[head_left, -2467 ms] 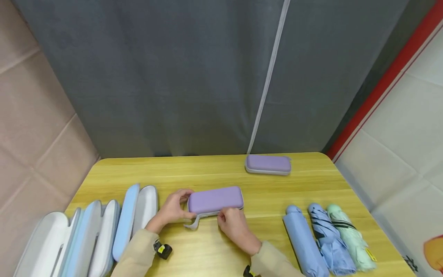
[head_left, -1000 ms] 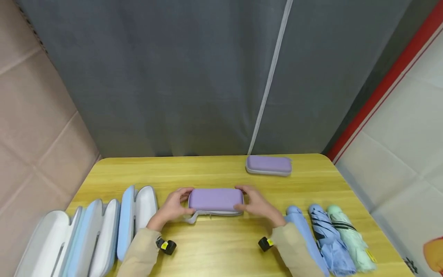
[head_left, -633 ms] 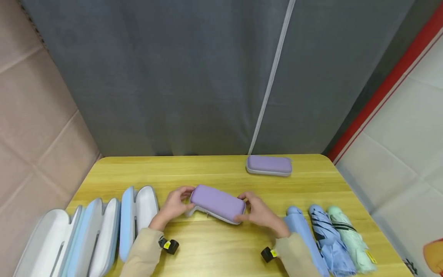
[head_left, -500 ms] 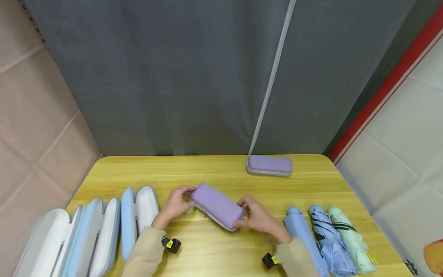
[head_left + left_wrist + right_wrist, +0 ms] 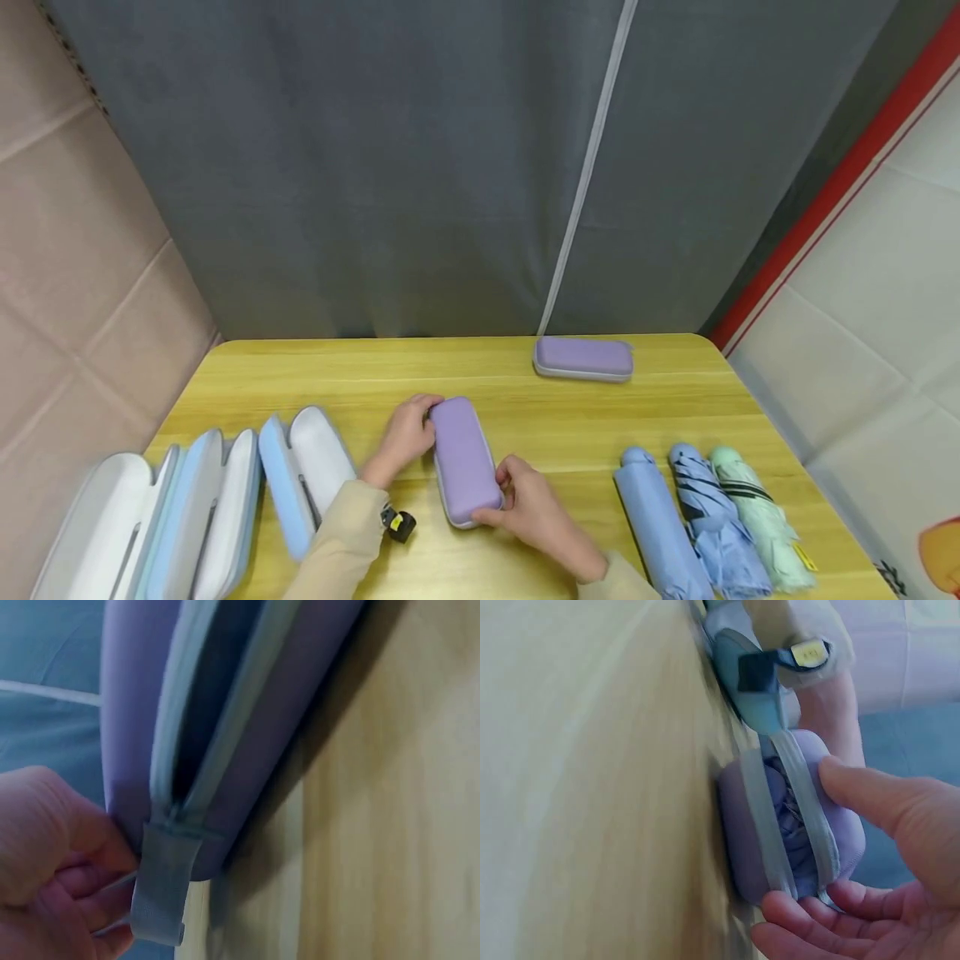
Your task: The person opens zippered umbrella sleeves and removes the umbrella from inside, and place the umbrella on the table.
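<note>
A purple zippered case [image 5: 462, 458] stands out in the middle of the table, its long side running toward me. My left hand [image 5: 408, 433] holds its far end and my right hand [image 5: 531, 508] grips the near right corner between thumb and fingers. In the left wrist view, a grey fabric tab [image 5: 166, 881] hangs at the end of the case's zipper, where the two grey zip edges part. Through the zip gap in the right wrist view, bunched bluish-purple contents [image 5: 791, 825] show; their kind is unclear.
A second purple case [image 5: 583, 358] lies near the table's back edge. Several white and blue hard cases [image 5: 217, 508] stand at the left, one touching my left sleeve. At the right lie a blue folded umbrella [image 5: 663, 525], a striped-looking blue one [image 5: 716, 517] and a mint one [image 5: 761, 517].
My right hand has left the zip edge for the case's other end. Both hands have turned the case clockwise, from crosswise to nearly lengthwise. A white-and-blue case by my left arm has tilted.
</note>
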`<control>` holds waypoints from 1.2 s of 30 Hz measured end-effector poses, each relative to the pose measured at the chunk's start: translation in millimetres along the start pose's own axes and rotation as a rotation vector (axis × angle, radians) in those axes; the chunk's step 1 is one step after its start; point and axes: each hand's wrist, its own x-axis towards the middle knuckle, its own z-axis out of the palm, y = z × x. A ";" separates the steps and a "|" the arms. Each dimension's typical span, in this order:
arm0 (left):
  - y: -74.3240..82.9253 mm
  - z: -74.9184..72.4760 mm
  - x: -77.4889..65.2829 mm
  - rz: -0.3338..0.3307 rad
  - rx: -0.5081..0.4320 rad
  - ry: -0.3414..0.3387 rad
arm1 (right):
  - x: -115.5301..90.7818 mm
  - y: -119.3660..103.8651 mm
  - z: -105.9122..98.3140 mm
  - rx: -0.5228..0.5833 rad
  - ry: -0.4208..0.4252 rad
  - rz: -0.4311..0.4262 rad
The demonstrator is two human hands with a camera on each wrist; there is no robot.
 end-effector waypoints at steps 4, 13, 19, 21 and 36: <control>14.1 5.4 -7.3 -0.037 0.116 0.096 | 1.0 1.2 -2.0 0.075 -0.009 -0.025; 69.5 19.8 -21.1 -0.331 0.320 0.043 | 17.9 10.9 -20.3 0.116 0.062 -0.030; 75.5 31.7 -21.2 -0.351 0.419 0.006 | 25.9 8.3 -19.4 0.019 0.112 -0.001; 74.2 31.2 -21.1 -0.361 0.372 0.011 | 27.4 7.2 -18.3 -0.016 0.136 -0.024; 56.6 -4.3 -30.0 -0.382 -0.103 -0.162 | 44.9 -2.4 -9.1 -0.074 0.157 -0.043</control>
